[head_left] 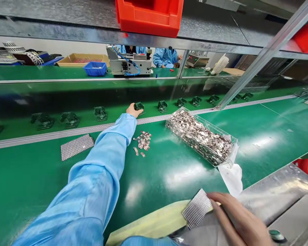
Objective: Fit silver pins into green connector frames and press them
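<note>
My left hand (132, 111), in a light blue sleeve, reaches out to the sunken lane behind the bench edge. Its thumb and fingers close around a small green circuit board assembly (139, 106). At the lower right my right hand (242, 218) pinches a silver plate with a fine grid pattern (197, 208) by its edge. Between the hands, a loose pile of small metal pieces (143, 140) lies on the green bench. A second gridded plate (77, 147) rests left of my forearm. A clear box (202, 136) full of small metal pieces stands to the right.
More board assemblies (100, 113) stand in a row along the lane (123, 92). Overhead runs a metal shelf with a red bin (150, 17); a slanted post (264, 54) rises at right. Across the lane are a machine (130, 65), a blue basket (95, 68) and people in blue (165, 57).
</note>
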`<control>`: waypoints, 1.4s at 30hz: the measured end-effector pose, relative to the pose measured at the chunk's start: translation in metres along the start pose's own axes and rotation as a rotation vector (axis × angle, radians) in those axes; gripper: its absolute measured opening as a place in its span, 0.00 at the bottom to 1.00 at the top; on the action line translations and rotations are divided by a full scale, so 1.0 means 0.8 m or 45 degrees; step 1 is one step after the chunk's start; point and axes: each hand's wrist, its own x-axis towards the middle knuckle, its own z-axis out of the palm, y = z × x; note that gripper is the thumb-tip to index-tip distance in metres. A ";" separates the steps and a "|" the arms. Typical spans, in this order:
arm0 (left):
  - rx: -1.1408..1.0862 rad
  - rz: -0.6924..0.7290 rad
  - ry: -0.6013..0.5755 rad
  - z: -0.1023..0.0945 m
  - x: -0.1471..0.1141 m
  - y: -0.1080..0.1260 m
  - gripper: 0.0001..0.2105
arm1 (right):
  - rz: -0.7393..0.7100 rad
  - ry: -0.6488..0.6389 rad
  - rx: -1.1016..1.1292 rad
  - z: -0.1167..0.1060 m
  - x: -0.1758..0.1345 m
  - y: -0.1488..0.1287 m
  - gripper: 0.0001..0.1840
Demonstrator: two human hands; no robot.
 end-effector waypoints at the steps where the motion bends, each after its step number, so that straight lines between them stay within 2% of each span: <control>1: 0.027 0.016 0.006 -0.002 0.000 -0.005 0.38 | -0.050 -0.092 0.061 0.018 0.026 -0.011 0.10; 2: 0.054 0.041 0.013 -0.009 0.000 -0.011 0.39 | -0.099 -0.172 0.109 0.039 0.052 -0.022 0.11; 4: 0.119 0.102 0.059 -0.039 -0.004 -0.029 0.37 | -0.189 -0.388 0.081 0.086 0.100 -0.044 0.13; 6: 0.289 0.132 0.204 -0.083 -0.008 -0.053 0.32 | -0.342 -0.527 -0.131 0.132 0.138 -0.062 0.15; 8: 0.516 0.053 0.307 -0.128 -0.012 -0.080 0.29 | -0.434 -0.629 -0.335 0.172 0.161 -0.076 0.20; 10: 0.653 -0.081 0.271 -0.162 -0.014 -0.103 0.29 | -0.436 -0.692 -0.471 0.199 0.169 -0.085 0.23; 12: 0.650 -0.148 0.151 -0.178 -0.016 -0.114 0.28 | -0.414 -0.715 -0.532 0.211 0.159 -0.091 0.23; 15: 0.630 -0.066 0.087 -0.177 -0.022 -0.100 0.25 | -0.526 -0.599 -0.515 0.208 0.117 -0.099 0.19; 18: 0.613 0.070 0.050 -0.168 -0.054 -0.060 0.22 | -0.700 -0.445 -0.429 0.192 0.061 -0.113 0.10; 21: 0.570 0.308 -0.081 -0.163 -0.128 -0.027 0.21 | -0.725 -0.391 -0.301 0.175 0.014 -0.129 0.08; 24: 0.566 0.661 -0.300 -0.157 -0.230 -0.019 0.20 | -0.783 -0.301 -0.149 0.162 -0.015 -0.135 0.13; 26: 0.635 0.698 -0.410 -0.149 -0.292 -0.026 0.21 | -0.826 -0.243 -0.073 0.156 -0.027 -0.132 0.17; 29: 0.691 0.551 -0.424 -0.139 -0.354 -0.040 0.25 | -0.816 -0.198 -0.006 0.150 -0.040 -0.124 0.19; 32: 0.581 0.410 -0.420 -0.144 -0.377 -0.055 0.39 | -0.810 -0.167 0.043 0.145 -0.049 -0.118 0.18; 35: 0.386 0.396 -0.540 -0.159 -0.376 -0.076 0.54 | -0.794 -0.122 0.100 0.143 -0.052 -0.117 0.18; 37: 0.288 0.422 -0.595 -0.164 -0.369 -0.092 0.57 | -0.748 -0.120 0.129 0.142 -0.051 -0.118 0.17; 42: 0.220 0.414 -0.659 -0.155 -0.353 -0.112 0.51 | -0.660 -0.147 0.188 0.145 -0.049 -0.122 0.19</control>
